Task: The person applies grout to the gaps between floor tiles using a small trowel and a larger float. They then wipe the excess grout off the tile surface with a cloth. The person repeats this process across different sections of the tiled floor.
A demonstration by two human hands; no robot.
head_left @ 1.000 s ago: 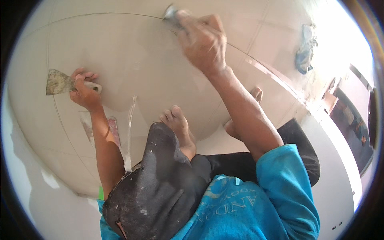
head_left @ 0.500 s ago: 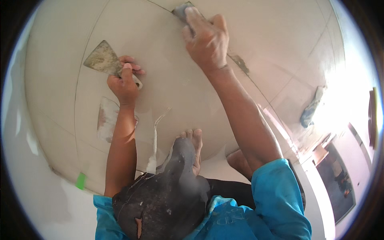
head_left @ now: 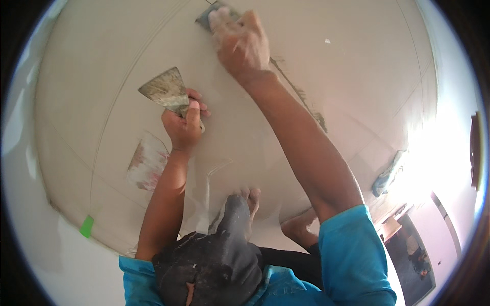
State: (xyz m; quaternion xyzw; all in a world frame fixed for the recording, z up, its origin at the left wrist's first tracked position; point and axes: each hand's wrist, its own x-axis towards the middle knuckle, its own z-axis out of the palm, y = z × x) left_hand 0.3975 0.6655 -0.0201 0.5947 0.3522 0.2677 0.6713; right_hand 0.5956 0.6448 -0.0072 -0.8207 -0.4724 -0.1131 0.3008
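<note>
Left hand gripping grout-smeared metal putty knife, blade lifted clear of pale tiled floor. Right hand, far, pressing grey grout pad onto tile joint; fingers clasped over it.

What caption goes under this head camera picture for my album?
Crouching on pale floor tiles, the left hand holds a flat metal putty knife while the right hand presses a grey tool onto a joint.

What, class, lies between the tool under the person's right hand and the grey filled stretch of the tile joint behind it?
Nothing visible does. The right hand presses its tool on the tiled floor; the grey joint line trails bare behind it. The left hand holds a putty knife off to the side.
</note>
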